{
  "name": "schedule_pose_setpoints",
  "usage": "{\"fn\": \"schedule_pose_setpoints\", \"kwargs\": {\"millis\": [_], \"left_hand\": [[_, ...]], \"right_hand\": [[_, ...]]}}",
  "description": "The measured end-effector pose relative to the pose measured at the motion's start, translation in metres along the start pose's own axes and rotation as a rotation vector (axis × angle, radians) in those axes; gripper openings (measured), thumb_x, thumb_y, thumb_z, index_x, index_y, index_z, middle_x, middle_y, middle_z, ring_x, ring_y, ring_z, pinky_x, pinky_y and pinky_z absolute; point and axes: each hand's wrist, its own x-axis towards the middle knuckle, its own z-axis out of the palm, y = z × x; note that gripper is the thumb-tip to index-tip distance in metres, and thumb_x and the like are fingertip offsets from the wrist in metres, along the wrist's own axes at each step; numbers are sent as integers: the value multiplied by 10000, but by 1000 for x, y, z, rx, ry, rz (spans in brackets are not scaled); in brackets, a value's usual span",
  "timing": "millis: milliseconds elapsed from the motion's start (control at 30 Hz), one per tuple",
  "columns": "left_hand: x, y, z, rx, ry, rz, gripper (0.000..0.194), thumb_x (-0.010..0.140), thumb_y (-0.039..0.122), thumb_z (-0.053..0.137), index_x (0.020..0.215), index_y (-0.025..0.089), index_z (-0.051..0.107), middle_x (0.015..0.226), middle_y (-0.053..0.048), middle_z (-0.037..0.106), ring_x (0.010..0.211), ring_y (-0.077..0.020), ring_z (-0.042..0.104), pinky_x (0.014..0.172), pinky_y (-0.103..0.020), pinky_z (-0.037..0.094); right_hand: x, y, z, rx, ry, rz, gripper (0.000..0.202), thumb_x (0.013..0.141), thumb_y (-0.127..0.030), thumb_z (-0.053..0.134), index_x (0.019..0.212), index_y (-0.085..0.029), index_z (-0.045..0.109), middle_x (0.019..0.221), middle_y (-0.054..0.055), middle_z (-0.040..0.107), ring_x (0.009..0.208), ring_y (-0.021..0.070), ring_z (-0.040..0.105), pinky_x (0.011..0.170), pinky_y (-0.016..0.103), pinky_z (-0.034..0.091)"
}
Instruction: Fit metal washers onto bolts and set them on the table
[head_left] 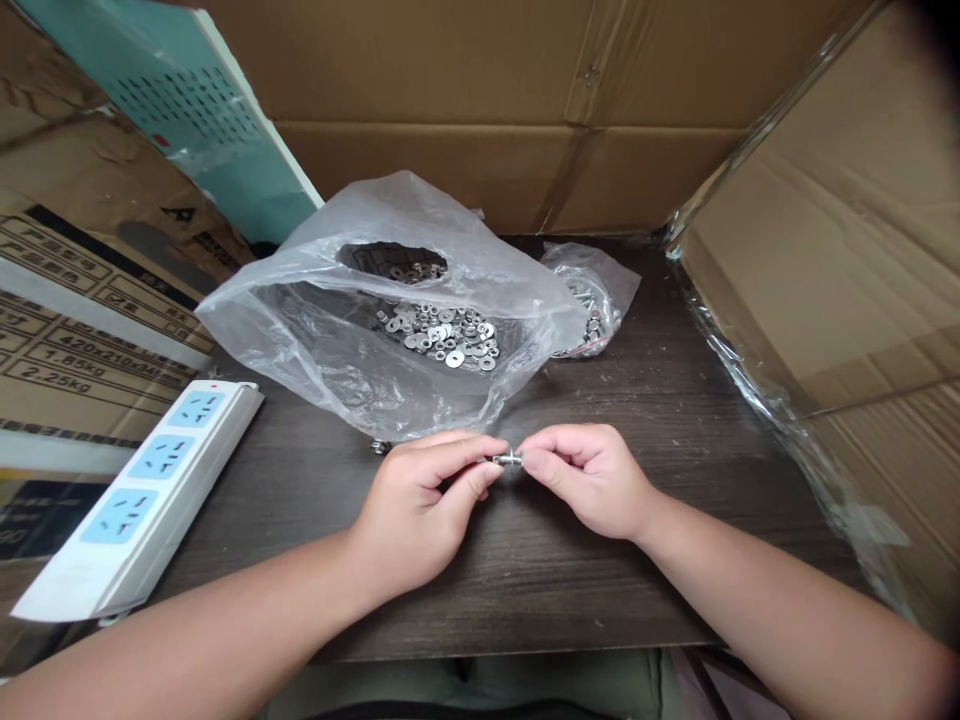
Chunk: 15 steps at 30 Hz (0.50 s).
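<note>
A small metal bolt with a washer on it [508, 459] is held level between my two hands, just above the dark table. My left hand [427, 500] pinches its left end between thumb and fingers. At its right end, my right hand [592, 475] closes thumb and forefinger on the tip. Behind my hands lies an open clear plastic bag [300, 350], with many loose washers and nuts [454, 335] inside. A small metal piece [380, 447] rests on the table beside my left hand, partly hidden.
A smaller clear bag of metal parts [592, 310] sits behind the right hand. On the left are a white power strip [187, 455] and a printed carton [90, 300]. Cardboard walls [465, 60] enclose the back and right of the dark table [600, 590].
</note>
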Motion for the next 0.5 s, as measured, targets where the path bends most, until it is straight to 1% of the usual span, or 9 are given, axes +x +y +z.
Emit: {"fn": "schedule_pose_setpoints", "kwargs": {"millis": [33, 100, 133, 200, 267, 367, 500], "left_hand": [[0, 0, 0, -2, 3, -4, 183, 811, 197, 583, 909, 122, 717, 746, -29, 689, 670, -31, 622, 629, -101, 497], [0, 0, 0, -5, 7, -5, 182, 809, 195, 586, 914, 126, 717, 739, -21, 688, 656, -22, 619, 632, -94, 497], [0, 0, 0, -4, 10, 0, 181, 807, 192, 589, 918, 130, 717, 743, -16, 690, 653, -17, 618, 634, -87, 496], [0, 0, 1, 3, 21, 10, 177, 801, 185, 598, 921, 134, 718, 759, -10, 695, 649, -9, 619, 634, -77, 497], [0, -1, 1, 11, 26, 10, 174, 799, 183, 600, 916, 131, 719, 754, -13, 696, 644, -12, 619, 626, -79, 499], [0, -1, 0, 12, 20, 7, 176, 805, 185, 590, 907, 120, 718, 717, -17, 685, 640, -19, 618, 612, -85, 498], [0, 0, 0, 17, 10, 17, 180, 810, 180, 583, 914, 119, 717, 733, -14, 689, 664, -11, 623, 625, -69, 495]], "right_hand": [[0, 2, 0, 13, -2, 6, 390, 845, -408, 537, 737, -50, 652, 658, 56, 588, 585, 6, 484, 553, 98, 405], [1, 7, 0, 68, 4, 29, 432, 874, -428, 490, 716, -48, 621, 525, 15, 464, 511, -10, 398, 509, 100, 354], [1, 9, 0, 105, 19, 37, 435, 886, -436, 469, 757, -52, 627, 485, -5, 398, 483, -13, 359, 495, 104, 335], [0, 13, 0, 170, 53, 35, 426, 896, -443, 450, 876, -63, 641, 460, -30, 320, 455, -12, 324, 485, 113, 322], [-1, 12, 0, 194, 61, 15, 406, 881, -435, 482, 962, -67, 633, 469, -38, 314, 447, -10, 316, 471, 119, 306], [-4, 9, -1, 145, 23, -32, 373, 827, -378, 578, 1036, -70, 607, 492, -49, 313, 451, -15, 285, 454, 118, 261], [-6, 7, -2, 67, -25, -95, 343, 781, -286, 635, 1062, -91, 612, 492, -72, 204, 455, -24, 213, 465, 114, 239]]}}
